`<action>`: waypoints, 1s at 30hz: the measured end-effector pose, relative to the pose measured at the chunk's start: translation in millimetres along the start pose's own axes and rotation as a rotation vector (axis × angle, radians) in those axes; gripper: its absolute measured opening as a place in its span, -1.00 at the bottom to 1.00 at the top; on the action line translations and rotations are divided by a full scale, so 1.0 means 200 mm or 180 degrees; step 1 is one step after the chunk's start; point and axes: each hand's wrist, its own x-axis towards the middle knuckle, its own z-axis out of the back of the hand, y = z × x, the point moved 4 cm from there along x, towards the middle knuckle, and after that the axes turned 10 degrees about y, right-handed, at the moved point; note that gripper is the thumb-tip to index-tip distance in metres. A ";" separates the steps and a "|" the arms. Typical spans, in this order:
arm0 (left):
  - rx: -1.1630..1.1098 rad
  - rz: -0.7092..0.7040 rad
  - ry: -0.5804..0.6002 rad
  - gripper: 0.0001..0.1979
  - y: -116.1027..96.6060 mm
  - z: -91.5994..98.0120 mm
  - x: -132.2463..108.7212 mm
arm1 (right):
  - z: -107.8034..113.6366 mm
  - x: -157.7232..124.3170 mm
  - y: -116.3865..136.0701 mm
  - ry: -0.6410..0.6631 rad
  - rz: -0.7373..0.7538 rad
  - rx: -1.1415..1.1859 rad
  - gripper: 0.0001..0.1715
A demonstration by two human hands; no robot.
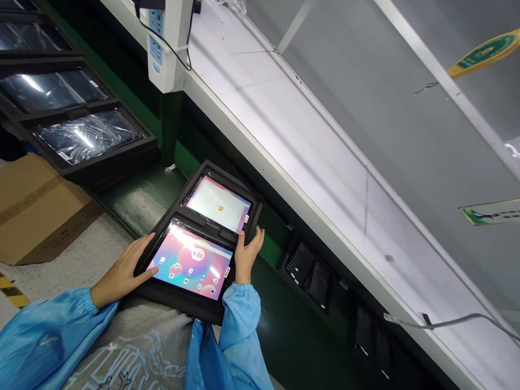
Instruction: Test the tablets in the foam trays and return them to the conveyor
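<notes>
A black foam tray sits tilted in front of my body, with two lit tablets in its recesses. The near tablet displays a colourful home screen with a 6:00 clock. On the far tablet a mostly white screen with a small orange icon shows. My left hand grips the tray's left edge, its thumb reaching onto the near tablet's lower left corner. At the opposite edge my right hand holds the tray's right side, between the two tablets, with fingertips raised past the rim.
At upper left, more black trays hold film-covered tablets. A cardboard box stands below them. The green bench runs beneath a white shelf carrying a power strip. Further dark trays with tablets lie at right; a grey cable hangs there.
</notes>
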 end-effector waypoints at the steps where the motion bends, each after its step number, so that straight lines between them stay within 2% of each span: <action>1: -0.0061 0.0023 0.0018 -0.17 0.00 0.01 0.00 | 0.00 0.00 -0.01 0.0003 -0.0025 0.0084 -0.16; 7: -0.0611 0.0444 0.0169 -0.17 0.00 0.04 0.06 | -0.02 0.06 -0.04 0.0228 -0.0408 0.0780 -0.07; 11: -0.0939 0.0597 0.0197 -0.16 -0.02 0.05 0.18 | -0.03 0.15 -0.12 0.0320 -0.0731 0.1364 -0.04; 14: -0.1029 0.0544 0.0164 -0.15 -0.05 0.07 0.35 | -0.04 0.22 -0.15 0.0362 -0.0760 0.1480 -0.05; 20: -0.1054 0.0440 -0.0099 -0.25 -0.16 0.10 0.82 | -0.03 0.28 -0.12 0.0613 -0.0616 0.1273 -0.12; 23: -0.0868 0.0247 -0.0309 -0.33 -0.19 0.09 0.97 | -0.02 0.27 -0.10 0.0627 -0.0670 0.0979 -0.12; 26: -0.0666 0.0161 -0.0461 -0.39 -0.19 0.08 1.00 | -0.02 0.27 -0.10 0.0626 -0.0595 0.0925 -0.08; 30: -0.0261 -0.0012 -0.0412 -0.43 -0.22 0.08 0.97 | -0.02 0.26 -0.09 0.0781 -0.0274 0.1155 0.10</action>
